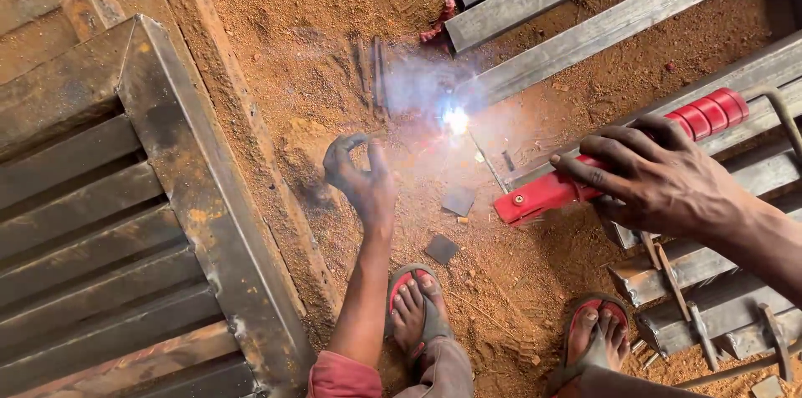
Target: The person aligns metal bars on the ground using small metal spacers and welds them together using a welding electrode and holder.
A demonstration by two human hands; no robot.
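Right hand [660, 185] grips red ribbed electrode holder [618, 160].

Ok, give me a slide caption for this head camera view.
Right hand grips a red electrode holder, arc flaring on steel tubing; left hand hovers empty.

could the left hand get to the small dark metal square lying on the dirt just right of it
Probably yes. The left hand hangs empty with curled fingers, and the small dark metal square lies loose on bare dirt close beside it, nothing between them. The welding arc flares just above, which makes the reach risky.
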